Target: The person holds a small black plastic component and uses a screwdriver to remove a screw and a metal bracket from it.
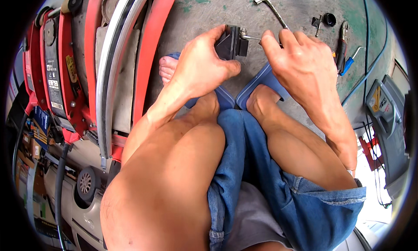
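"Black plastic, is that, in your left hand (200,61)?"

"Plastic or painted metal, I can't tell which. My left fingers are wrapped on the block (225,47), up off the floor (191,15) beyond my sandals (260,78), nearer the floor's left edge than its right."

"How will it handle?"

"Light and stiff, I'd judge, not fragile, with hard edges; a greasy face might slip. I have it by the left side, fingers at the upper end, thumb by the lower. Good place, I think: it leaves the right face clear."

"And your right hand (300,57)?"

"Fingers curled in, gripping a thin metal rod (252,38) that reaches the block's right face. Any handle is hidden in my fist."

"Anything in the way?"

"A bent wrench (272,9) lies just past my right knuckles, its near end hidden by them. Toward the floor's right edge lie a bolt (319,28), a cap (329,19), pliers (343,44) and a blue-handled hook (348,66), with a hose (369,71) beyond. Along the left edge, the red rail (150,50) could crowd my left arm."
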Tool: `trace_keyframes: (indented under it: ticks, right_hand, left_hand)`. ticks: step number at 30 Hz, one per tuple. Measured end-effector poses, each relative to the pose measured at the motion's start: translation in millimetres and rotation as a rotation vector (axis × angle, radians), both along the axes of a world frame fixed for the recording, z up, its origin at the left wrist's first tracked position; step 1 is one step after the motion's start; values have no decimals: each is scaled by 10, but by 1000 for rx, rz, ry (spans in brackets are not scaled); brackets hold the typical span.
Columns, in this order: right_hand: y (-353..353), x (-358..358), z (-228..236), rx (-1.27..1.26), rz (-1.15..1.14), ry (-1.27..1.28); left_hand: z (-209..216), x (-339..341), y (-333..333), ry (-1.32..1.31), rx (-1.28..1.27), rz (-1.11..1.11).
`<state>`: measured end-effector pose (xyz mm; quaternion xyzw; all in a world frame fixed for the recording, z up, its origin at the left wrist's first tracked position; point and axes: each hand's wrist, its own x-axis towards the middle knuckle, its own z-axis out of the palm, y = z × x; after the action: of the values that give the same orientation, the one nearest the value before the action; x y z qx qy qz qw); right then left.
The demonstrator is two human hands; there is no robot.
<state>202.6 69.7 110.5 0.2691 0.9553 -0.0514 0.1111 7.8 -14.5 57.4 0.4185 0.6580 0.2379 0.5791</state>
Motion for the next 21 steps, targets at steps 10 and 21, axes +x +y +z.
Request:
trace_keyframes:
  ticks: [10,21]
  right_hand:
    - [-67,-71,11,11,49,-107]
    - [-93,-229,204,9,15,-177]
  left_hand:
    - [16,-20,-63,-72,-153,-73]
    - [52,-17,-61,-175,-152,29]
